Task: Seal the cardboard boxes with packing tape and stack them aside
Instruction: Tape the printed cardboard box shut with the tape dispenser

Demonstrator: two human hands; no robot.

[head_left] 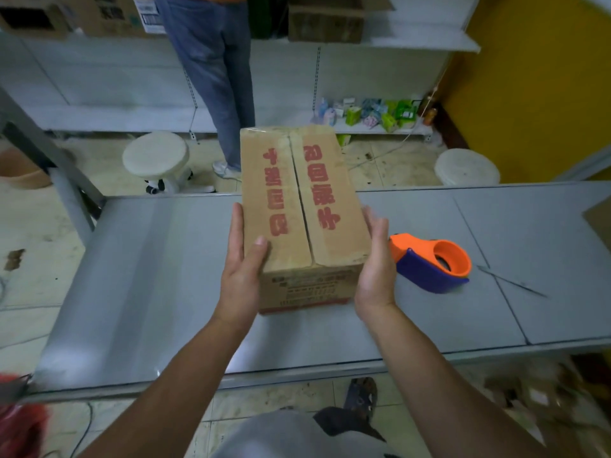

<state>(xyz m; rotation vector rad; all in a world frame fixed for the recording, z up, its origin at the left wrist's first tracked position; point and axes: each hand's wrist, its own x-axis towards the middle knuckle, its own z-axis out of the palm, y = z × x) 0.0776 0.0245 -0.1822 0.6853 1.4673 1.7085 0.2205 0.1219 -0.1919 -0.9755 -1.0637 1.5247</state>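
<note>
A cardboard box (pixel 297 200) with red printed characters sits in the middle of the frame, long side running away from the viewer. Its two top flaps are folded shut and meet in a dark seam down the centre. Whether any tape lies over that seam cannot be told, though the far edge looks slightly glossy. The left hand (pixel 243 276) presses flat against the box's left side with fingers straight and the thumb resting on top. The right hand (pixel 375 269) is flat against the right side, fingers straight, so the box is clamped between two open palms rather than gripped by curled fingers. It seems to rest on, or just above, a grey metal table (pixel 148 276). This looks like the positioning step, with the box being squared up before taping. Next, one hand would have to let go and reach the orange and purple tape dispenser (pixel 433 262), which lies on the table just right of the right hand, while the other steadies the flaps. Beyond the table is a dirty tiled floor (pixel 380 166) with two round white stools (pixel 155 157). A second person's legs in jeans (pixel 215 77) stand at upper centre. Grey shelving (pixel 373 117) holds small colourful packets, more boxes (pixel 325 21) sit along the top, and a yellow wall (pixel 529 94) fills the upper right.
</note>
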